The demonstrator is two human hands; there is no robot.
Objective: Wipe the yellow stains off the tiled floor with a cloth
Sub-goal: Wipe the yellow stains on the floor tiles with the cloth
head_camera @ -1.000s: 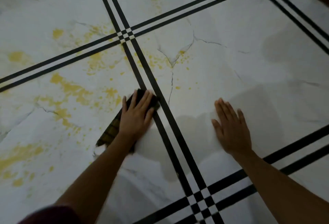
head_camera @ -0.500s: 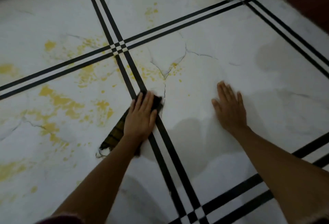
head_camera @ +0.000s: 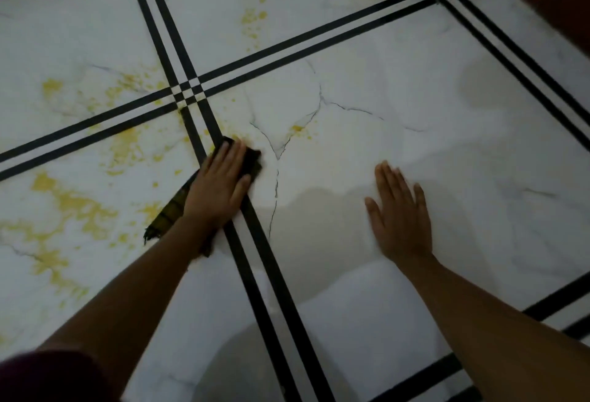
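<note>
Your left hand (head_camera: 220, 191) lies flat, fingers straight and together, palm pressing a dark cloth (head_camera: 172, 210) to the floor; it pins the cloth and does not grip it. The cloth sits across the black double stripe (head_camera: 255, 235), its front corner poking past your fingertips, its frayed tail trailing back left beside your forearm. Your right hand (head_camera: 399, 210) is spread open, empty, flat on the white tile (head_camera: 415, 98), likely bracing you.

Yellow stains: a small patch (head_camera: 297, 128) just ahead of the cloth by the dark vein, heavy smears (head_camera: 73, 207) on the left tile, more specks (head_camera: 252, 18) on the far tile. Most still uncleaned.

Risks: with only palm pressure the cloth can bunch or slip out on a fast stroke. A loaded cloth may smear yellow onto the clean right tile. Damp-looking grey patches (head_camera: 319, 226) lie near your right hand, so that hand could slide.
</note>
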